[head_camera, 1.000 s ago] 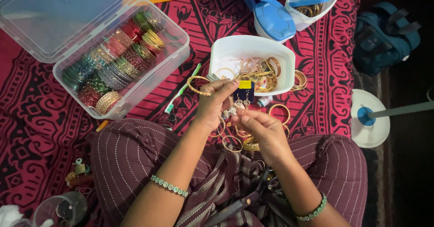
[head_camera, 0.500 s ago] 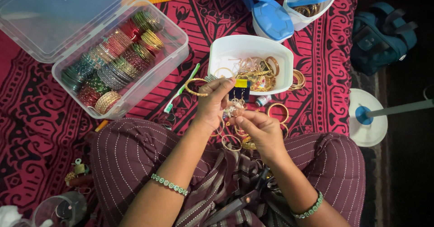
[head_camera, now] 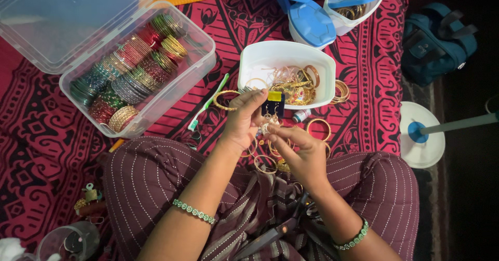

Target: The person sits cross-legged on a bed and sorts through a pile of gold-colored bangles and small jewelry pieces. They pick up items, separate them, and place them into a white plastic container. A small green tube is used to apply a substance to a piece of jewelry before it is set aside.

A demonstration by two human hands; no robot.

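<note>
Head view: left hand (head_camera: 243, 122) pinches small dark earring card with yellow tab (head_camera: 273, 104), held just in front of white oval plastic tub of gold jewellery (head_camera: 260, 61). Right hand (head_camera: 303, 151) fingertips closed on dangling earring (head_camera: 267, 123) (tiny, detail unclear). Risk: earring slips, lost among loose gold bangles (head_camera: 318, 128) on red patterned cloth (head_camera: 47, 121).

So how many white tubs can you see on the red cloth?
2. One open white tub full of gold jewellery sits just beyond the hands. Another white tub stands at the top edge, a blue lid inside it. More may lie hidden under the blue lids.
</note>
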